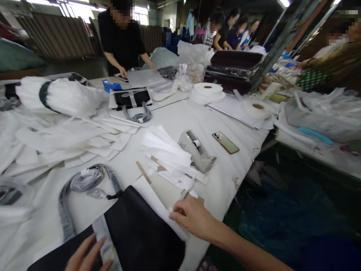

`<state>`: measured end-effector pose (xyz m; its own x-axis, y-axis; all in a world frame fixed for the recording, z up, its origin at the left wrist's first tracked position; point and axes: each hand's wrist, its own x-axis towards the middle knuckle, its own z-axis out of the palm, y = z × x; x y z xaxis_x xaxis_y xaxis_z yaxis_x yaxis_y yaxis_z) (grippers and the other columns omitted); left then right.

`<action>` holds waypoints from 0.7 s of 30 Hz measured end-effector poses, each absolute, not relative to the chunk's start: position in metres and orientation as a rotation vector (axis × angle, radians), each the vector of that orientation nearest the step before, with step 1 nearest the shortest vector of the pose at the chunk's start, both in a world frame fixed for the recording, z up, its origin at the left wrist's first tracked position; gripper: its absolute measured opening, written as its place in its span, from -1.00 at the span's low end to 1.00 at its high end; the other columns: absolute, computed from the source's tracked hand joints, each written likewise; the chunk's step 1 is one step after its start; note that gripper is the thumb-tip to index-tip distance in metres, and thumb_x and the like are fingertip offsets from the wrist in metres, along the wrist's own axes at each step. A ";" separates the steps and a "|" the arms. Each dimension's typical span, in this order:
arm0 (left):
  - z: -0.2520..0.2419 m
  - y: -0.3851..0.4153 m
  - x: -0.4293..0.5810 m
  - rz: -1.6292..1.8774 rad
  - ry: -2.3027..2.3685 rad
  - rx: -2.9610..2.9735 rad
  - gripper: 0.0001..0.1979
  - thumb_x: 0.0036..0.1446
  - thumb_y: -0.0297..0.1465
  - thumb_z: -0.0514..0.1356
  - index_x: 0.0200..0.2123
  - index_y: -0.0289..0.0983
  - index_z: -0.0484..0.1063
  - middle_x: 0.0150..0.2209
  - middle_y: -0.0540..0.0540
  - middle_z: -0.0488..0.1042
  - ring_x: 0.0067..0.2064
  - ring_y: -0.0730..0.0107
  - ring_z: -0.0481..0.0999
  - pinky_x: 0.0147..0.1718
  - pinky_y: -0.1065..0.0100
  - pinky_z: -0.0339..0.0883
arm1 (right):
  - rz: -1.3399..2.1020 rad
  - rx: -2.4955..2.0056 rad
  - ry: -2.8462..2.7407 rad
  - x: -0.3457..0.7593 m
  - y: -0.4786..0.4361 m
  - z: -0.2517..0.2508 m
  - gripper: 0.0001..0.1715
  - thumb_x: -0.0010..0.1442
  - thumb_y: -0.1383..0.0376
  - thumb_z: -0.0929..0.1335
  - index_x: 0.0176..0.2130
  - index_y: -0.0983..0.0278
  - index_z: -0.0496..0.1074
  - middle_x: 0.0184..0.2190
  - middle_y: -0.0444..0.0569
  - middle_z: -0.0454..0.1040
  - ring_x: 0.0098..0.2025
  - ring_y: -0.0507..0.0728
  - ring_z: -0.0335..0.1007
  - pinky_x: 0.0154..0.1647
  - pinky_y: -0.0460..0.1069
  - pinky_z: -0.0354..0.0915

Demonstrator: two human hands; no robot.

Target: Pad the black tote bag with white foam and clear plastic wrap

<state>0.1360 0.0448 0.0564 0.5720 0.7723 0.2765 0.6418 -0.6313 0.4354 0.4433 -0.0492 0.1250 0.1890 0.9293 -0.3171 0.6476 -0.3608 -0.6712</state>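
A black bag with a pale wrapped band across it lies in front of me. Over that band, at the bottom edge, my left hand rests with its fingers apart. White paper shows along the bag's far edge. At its right end my right hand is closed, thumb against fingers; a small whitish bit shows at the fingertips, too small to name. Attached near the bag's upper edge, a plastic-wrapped strap lies curled on the table.
White paper strips and a tape dispenser lie ahead, with a phone to their right. Rolls of white material stand farther back. Another wrapped bag is at back left. A co-worker stands across the table.
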 end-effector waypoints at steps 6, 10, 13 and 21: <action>0.105 0.024 0.232 -0.244 0.571 2.644 -0.45 0.18 -0.47 0.05 0.24 -0.11 0.08 0.29 -0.13 0.15 0.08 0.30 0.45 0.00 0.38 0.42 | 1.207 -1.968 -1.399 0.441 -0.079 0.098 -0.90 0.09 0.31 0.41 -0.44 0.28 0.49 -0.61 -0.19 0.40 -0.52 -0.01 0.30 -0.54 -0.14 0.02; 0.108 0.032 0.272 -0.599 0.615 2.619 -0.54 0.06 -0.54 0.09 0.07 -0.18 0.26 0.15 -0.18 0.29 -0.17 0.25 0.56 -0.16 0.22 0.49 | 1.252 -1.950 -1.299 0.443 -0.076 0.085 -0.84 0.05 0.30 0.43 -0.52 0.29 0.45 -0.68 -0.25 0.26 -0.57 -0.04 0.17 -0.57 -0.13 -0.04; 0.108 0.033 0.279 -0.609 0.632 2.662 -0.71 0.08 -0.55 0.03 -0.12 -0.22 0.32 -0.01 -0.14 0.37 -0.27 0.25 0.57 -0.28 0.25 0.49 | 1.242 -1.912 -1.374 0.443 -0.071 0.082 -0.72 0.05 0.30 0.40 -0.62 0.30 0.34 -0.72 -0.26 0.14 -0.59 -0.04 0.11 -0.57 -0.11 -0.05; 0.130 0.014 0.227 0.261 0.921 2.454 -0.69 0.18 -0.49 0.01 -0.01 -0.17 0.28 0.09 -0.17 0.32 -0.09 0.23 0.48 -0.13 0.18 0.45 | 0.776 -1.845 -1.805 0.446 -0.062 0.065 -0.68 0.24 0.16 0.20 -0.27 0.23 0.47 -0.35 0.01 0.56 -0.36 0.20 0.48 -0.33 0.03 0.35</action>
